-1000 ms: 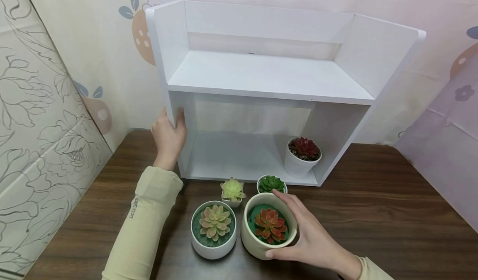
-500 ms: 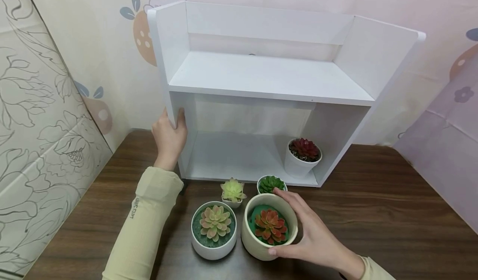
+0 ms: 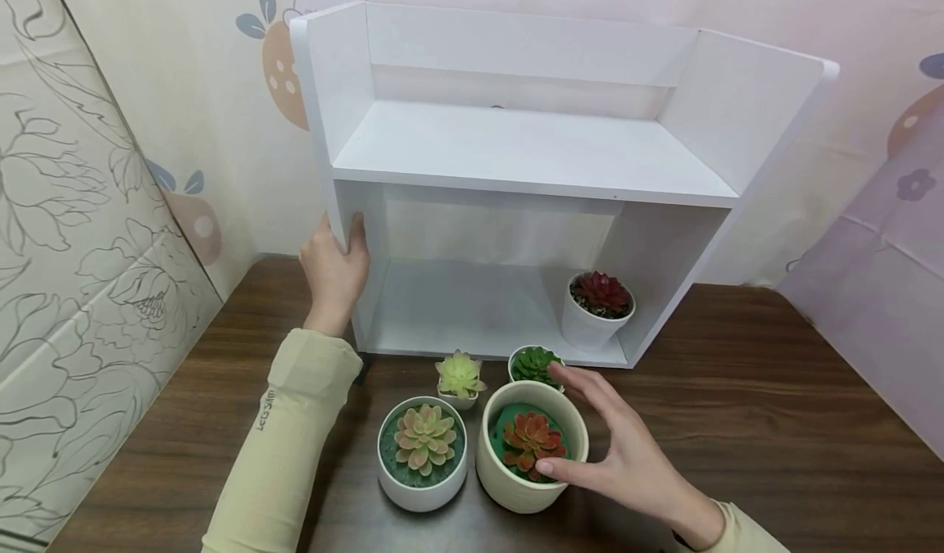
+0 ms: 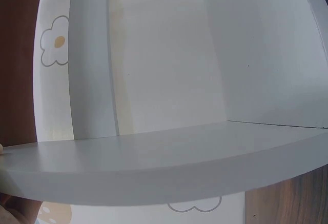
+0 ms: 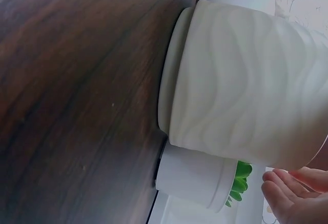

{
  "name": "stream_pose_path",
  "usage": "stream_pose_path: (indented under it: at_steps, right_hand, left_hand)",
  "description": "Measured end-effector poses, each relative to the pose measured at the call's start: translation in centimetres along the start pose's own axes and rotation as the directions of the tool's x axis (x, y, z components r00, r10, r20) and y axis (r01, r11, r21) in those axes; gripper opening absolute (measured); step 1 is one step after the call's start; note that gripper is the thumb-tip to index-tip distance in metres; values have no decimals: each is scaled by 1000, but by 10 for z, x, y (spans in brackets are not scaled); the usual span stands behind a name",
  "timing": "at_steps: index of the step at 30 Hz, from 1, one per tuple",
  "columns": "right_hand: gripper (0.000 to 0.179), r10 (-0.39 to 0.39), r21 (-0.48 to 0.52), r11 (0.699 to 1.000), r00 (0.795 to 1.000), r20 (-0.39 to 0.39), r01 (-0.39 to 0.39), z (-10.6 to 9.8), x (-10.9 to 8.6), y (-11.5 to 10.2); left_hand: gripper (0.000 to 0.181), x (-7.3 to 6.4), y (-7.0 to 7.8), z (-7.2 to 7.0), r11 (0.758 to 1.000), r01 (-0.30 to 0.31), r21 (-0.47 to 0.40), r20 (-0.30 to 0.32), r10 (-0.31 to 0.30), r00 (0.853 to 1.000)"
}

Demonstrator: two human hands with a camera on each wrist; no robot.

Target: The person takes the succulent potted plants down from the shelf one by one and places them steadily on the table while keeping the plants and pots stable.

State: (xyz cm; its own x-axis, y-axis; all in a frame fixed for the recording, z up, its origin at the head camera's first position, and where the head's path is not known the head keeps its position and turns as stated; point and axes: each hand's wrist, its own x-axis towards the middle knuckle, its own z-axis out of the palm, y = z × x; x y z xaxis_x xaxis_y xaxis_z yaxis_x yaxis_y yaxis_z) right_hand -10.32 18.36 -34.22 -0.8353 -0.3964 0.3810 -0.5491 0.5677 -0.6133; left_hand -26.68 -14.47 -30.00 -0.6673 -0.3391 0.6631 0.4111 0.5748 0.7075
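A white two-tier shelf (image 3: pixel 531 147) stands on the wooden table. My left hand (image 3: pixel 333 278) grips its left side panel, thumb inside and fingers behind the outer face. My right hand (image 3: pixel 630 459) is spread at the right of a cream pot (image 3: pixel 516 491) holding a red-orange succulent (image 3: pixel 534 442). In the head view its thumb overlaps the rim; the right wrist view shows the ribbed pot (image 5: pixel 246 80) on the table and the fingers (image 5: pixel 292 190) loosely extended beside it. Behind it sits a green succulent (image 3: pixel 534 364) in a small white pot.
A wide white pot (image 3: pixel 422 497) with a pinkish-green succulent stands left of the cream pot. Behind it is a small yellow-green succulent (image 3: pixel 460 374). A dark red succulent in a white pot (image 3: pixel 590 329) occupies the lower shelf's right end. Patterned cloth (image 3: pixel 221 127) hangs behind.
My right hand has loosened from the cream pot and shifted slightly right and away, its fingers leaving the rim. The pot stays in place, and my left hand keeps its grip on the shelf.
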Motion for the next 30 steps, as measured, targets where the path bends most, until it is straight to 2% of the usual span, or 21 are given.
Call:
stream_pose_path:
  at_steps: [4, 9, 18, 24, 30]
  right_hand:
    - [87, 51, 7, 999, 998, -33, -51, -2, 2, -1]
    - [83, 71, 19, 997, 994, -78, -70, -3, 5, 2]
    - [76, 36, 44, 999, 979, -198, -28, -5, 13, 6]
    - [67, 117, 55, 993, 969, -219, -107, -7, 16, 9]
    - [62, 154, 62, 988, 958, -240, -143, -8, 17, 14]
  left_hand:
    - [34, 0, -1, 1, 1000, 6, 0, 4, -6, 1000]
    - [34, 1, 1, 0, 1000, 9, -2, 7, -9, 1000]
    - [34, 1, 1, 1, 1000, 14, 0, 5, -14, 1000]
    - [34, 1, 1, 0, 1000, 9, 1, 7, -9, 1000]
    - [35, 0, 0, 0, 1000, 12, 4, 10, -12, 1000]
